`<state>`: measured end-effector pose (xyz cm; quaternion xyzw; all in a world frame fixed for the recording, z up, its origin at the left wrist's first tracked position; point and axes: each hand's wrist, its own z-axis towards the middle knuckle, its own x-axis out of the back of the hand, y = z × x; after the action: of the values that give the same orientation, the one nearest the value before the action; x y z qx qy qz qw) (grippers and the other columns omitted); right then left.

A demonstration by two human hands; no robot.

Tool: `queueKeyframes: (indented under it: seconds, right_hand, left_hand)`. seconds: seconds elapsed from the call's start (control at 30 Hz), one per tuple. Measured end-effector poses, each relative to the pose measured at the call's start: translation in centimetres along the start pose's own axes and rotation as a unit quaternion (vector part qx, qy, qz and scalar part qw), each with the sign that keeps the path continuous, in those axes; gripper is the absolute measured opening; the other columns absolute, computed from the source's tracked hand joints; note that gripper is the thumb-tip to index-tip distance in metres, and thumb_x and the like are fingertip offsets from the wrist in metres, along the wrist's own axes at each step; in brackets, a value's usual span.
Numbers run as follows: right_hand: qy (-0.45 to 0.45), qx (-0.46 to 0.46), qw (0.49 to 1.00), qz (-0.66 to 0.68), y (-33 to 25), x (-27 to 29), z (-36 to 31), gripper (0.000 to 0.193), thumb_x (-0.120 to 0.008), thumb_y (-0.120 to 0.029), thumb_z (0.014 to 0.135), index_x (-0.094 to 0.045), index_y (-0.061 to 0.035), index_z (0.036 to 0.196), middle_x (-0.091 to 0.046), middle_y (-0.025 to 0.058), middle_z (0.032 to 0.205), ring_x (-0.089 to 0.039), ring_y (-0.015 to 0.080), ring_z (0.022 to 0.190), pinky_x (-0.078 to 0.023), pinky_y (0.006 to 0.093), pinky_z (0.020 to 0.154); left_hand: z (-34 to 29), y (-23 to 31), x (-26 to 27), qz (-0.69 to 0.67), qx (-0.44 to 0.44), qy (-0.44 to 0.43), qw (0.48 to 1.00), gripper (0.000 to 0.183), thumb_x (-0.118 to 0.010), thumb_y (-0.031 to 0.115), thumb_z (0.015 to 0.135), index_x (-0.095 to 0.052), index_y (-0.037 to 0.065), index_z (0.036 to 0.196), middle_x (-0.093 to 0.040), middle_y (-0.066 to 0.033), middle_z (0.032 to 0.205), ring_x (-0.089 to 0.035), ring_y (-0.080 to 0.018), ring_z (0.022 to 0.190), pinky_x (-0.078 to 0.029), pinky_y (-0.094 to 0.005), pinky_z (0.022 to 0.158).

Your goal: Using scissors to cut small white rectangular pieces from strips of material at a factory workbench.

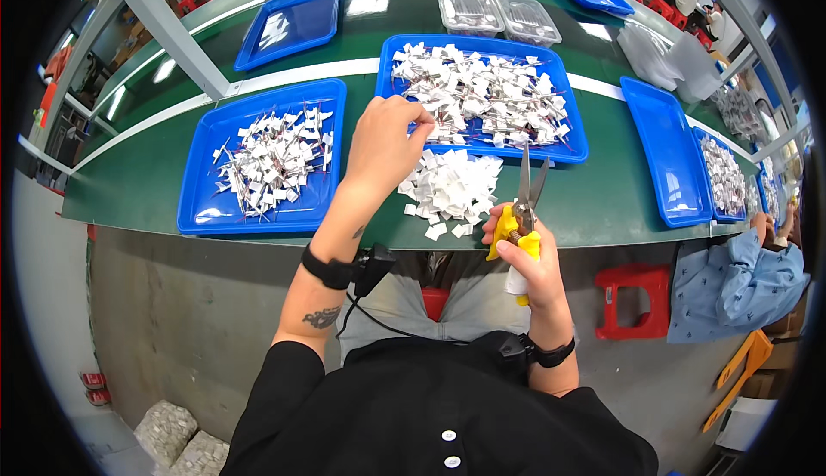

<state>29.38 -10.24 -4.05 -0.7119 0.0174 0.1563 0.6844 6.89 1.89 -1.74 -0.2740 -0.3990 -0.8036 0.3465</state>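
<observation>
Right hand (538, 274) grips yellow-handled metal scissors (524, 203), blades forward, presumably for safety, while left hand (385, 139) pinches over the blue rectangular plastic tray (576, 123), any held item indiscernible.

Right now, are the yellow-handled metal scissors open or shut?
Open: the yellow-handled metal scissors in the right hand have blade tips visibly apart.

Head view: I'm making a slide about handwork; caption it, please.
Right hand holds yellow-handled snips while the left hand is at a blue tray heaped with white-tagged wires.
</observation>
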Motion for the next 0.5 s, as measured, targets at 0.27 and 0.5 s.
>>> queueKeyframes:
  seconds: [0.27,0.5]
  right_hand:
    - [-0.141,0.000,0.990,0.010,-3.1,0.2,-0.2,0.050,-0.070,-0.014,0.078,-0.055,0.0024,0.123,-0.053,0.0164,0.129,-0.062,0.0208,0.101,-0.047,0.0358,0.090]
    - [-0.217,-0.052,0.975,0.016,-1.9,-1.1,-0.2,0.051,-0.072,-0.018,0.080,-0.056,0.0021,0.123,-0.061,0.0129,0.117,-0.061,0.0179,0.097,-0.048,0.0344,0.088]
  left_hand:
    - [-3.6,4.2,5.7,-0.081,-0.161,-0.103,0.978,0.012,-0.073,0.002,0.072,-0.068,0.007,0.082,-0.055,-0.0054,0.079,-0.053,-0.0240,0.078,-0.045,-0.0345,0.067]
    - [-5.5,4.6,5.4,-0.135,-0.148,-0.110,0.974,0.012,-0.075,0.005,0.072,-0.069,0.007,0.083,-0.054,-0.0038,0.077,-0.052,-0.0217,0.075,-0.044,-0.0332,0.063]
